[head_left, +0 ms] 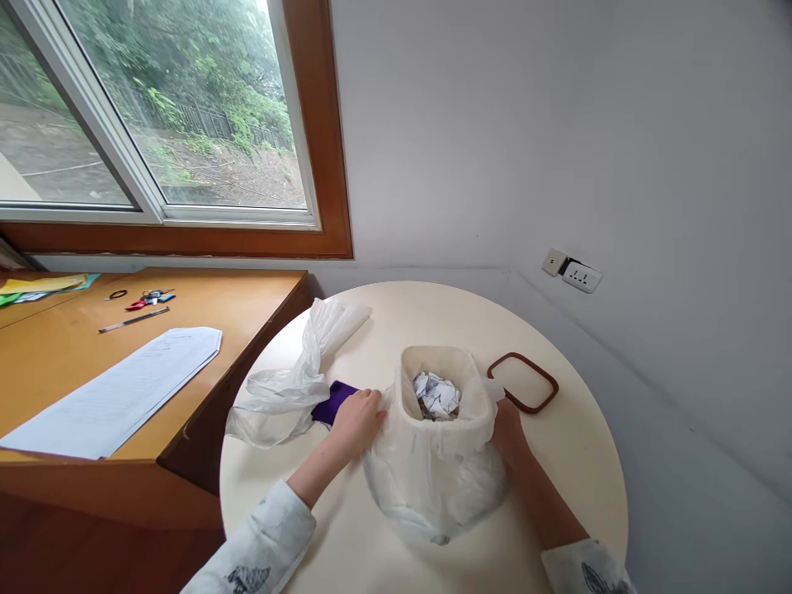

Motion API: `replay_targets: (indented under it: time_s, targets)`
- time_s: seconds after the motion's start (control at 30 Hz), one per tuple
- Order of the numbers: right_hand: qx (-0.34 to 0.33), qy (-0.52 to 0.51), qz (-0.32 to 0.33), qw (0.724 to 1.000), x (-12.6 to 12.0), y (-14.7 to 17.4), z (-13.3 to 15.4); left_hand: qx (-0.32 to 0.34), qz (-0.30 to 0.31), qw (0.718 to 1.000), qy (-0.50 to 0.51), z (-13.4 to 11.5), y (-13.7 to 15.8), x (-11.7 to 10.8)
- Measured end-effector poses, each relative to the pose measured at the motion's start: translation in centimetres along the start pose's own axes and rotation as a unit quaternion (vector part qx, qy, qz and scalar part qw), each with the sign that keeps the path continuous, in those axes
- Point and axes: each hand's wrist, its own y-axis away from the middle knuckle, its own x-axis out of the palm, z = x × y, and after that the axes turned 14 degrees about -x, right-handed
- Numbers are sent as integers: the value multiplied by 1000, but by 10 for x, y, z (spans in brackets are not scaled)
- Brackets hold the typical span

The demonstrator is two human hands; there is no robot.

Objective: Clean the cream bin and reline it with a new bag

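A small wastebasket (409, 388) stands upright on the round table, lined with a translucent white plastic bag (436, 487) that is folded over its rim and hangs loosely down the outside. Crumpled white paper (438, 394) lies inside. My left hand (359, 422) is closed on the bag at the left of the rim, its fingertips pinching the plastic. On the opposite side my right hand (510, 431) grips the bag's edge, its fingers partly hidden by the plastic. A brown rounded ring (549, 396) lies flat just beyond my right hand.
The round cream table (408, 301) stands against the wall. Left of my left hand lie a purple cloth (334, 401) and a crumpled clear plastic bag (303, 375). A wooden desk (260, 289) at left holds paper sheets (129, 392), a pen (133, 320) and keys (152, 299).
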Motion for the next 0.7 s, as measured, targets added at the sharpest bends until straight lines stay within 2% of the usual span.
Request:
replay_targets:
  time_s: [0.17, 0.27, 0.4, 0.47, 0.6, 0.7]
  targets:
    - [36, -77, -30, 996, -13, -13, 6, -2, -26, 999, 40, 1, -3, -10]
    - [55, -126, -34, 990, -26, -22, 12, -6, -52, 994, 98, 2, -5, -30]
    - [64, -196, -69, 976, -46, -35, 31, -7, -87, 980, 180, 0, -6, -63]
    - [48, -200, -89, 975, -56, -39, 44, -4, -80, 966, 245, -2, -3, -78]
    - [47, -183, -114, 975, -77, -41, 60, -13, -37, 918, 393, -2, 8, -103]
    - [55, -156, -95, 982, -97, -37, 63, -27, -14, 916, 400, 6, 17, -120]
